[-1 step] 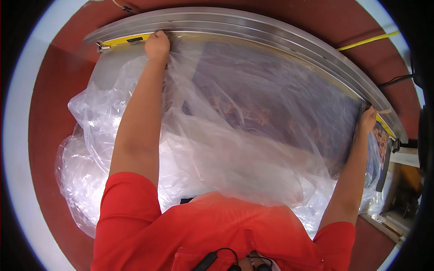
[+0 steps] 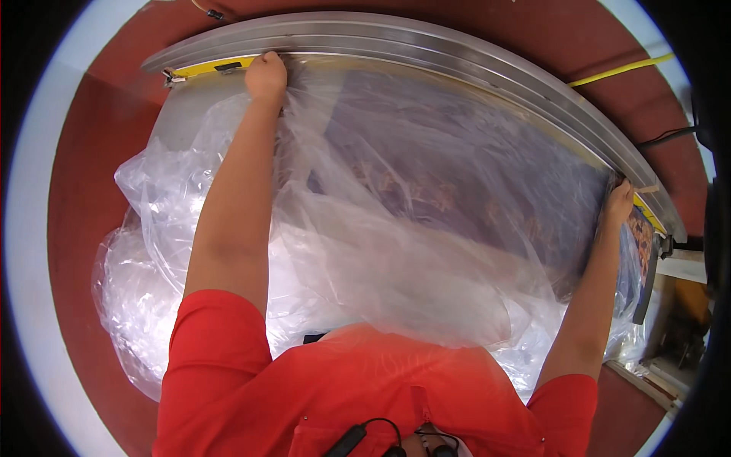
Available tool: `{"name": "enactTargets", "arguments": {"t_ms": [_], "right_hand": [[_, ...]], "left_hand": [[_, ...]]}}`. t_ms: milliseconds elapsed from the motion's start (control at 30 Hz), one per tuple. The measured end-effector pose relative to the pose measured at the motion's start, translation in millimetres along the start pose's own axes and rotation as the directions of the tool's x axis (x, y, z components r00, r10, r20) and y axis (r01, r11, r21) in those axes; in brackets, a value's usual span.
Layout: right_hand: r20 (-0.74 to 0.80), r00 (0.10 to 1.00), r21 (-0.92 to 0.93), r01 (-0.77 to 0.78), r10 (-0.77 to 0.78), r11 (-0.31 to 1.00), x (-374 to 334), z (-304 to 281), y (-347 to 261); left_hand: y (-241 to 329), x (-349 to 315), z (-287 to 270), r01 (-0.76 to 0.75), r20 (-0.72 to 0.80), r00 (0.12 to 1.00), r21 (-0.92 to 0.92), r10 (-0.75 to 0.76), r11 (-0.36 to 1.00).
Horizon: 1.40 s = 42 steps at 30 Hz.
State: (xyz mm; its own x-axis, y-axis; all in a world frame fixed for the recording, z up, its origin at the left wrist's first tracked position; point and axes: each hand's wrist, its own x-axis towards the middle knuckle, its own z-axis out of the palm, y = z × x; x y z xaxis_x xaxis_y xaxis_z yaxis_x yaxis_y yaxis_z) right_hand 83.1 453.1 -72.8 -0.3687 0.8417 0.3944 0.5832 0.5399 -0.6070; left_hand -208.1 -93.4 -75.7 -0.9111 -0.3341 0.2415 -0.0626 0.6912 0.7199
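A large clear plastic sheet [image 2: 411, 266] stretches between my arms and hangs in folds toward my red shirt. At the upper left, my left hand [image 2: 266, 78] is closed on the sheet's far edge, against a yellow strip [image 2: 205, 68] along a long grey metal bar [image 2: 343, 29]. My right hand [image 2: 620, 202] is closed on the sheet's far right edge, beside the right end of the same bar. The fingertips of both hands are mostly hidden. Through the film shows a dark bluish patterned surface [image 2: 426, 167].
Crumpled clear plastic [image 2: 137, 305] bulges at the left over a red-brown floor [image 2: 84, 190]. A yellow cable [image 2: 620, 68] and a black cable [image 2: 666, 135] run at the upper right. A dark strip [image 2: 646, 293] hangs near the bar's right end.
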Motion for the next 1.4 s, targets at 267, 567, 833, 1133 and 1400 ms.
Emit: {"name": "enactTargets", "arguments": {"t_ms": [267, 567, 833, 1133, 1400], "right_hand": [[0.154, 0.980, 0.248, 0.084, -0.125, 0.965, 5, -13, 2], [0.553, 0.721, 0.330, 0.270, -0.417, 0.905, -107, -62, -94], [0.799, 0.290, 0.502, 0.159, -0.527, 0.850, -245, -81, -164], [0.723, 0.347, 0.512, 0.312, -0.598, 0.800, -267, -127, -186], [0.609, 0.498, 0.293, 0.583, -0.617, 0.758, -256, -192, -156]], "left_hand": [[30, -18, -19, 0.149, 0.278, 0.960, -0.378, -0.042, 0.914], [-83, -93, -177, -0.428, 0.014, 0.903, 0.101, 0.429, 0.898], [-399, -247, -295, -0.443, 0.636, 0.475, 0.770, -0.609, 0.459], [49, -267, -174, -0.525, 0.365, 0.508, -0.587, 0.780, 0.616], [106, -296, -135, -0.345, 0.437, 0.467, -0.710, 0.769, 0.613]]}}
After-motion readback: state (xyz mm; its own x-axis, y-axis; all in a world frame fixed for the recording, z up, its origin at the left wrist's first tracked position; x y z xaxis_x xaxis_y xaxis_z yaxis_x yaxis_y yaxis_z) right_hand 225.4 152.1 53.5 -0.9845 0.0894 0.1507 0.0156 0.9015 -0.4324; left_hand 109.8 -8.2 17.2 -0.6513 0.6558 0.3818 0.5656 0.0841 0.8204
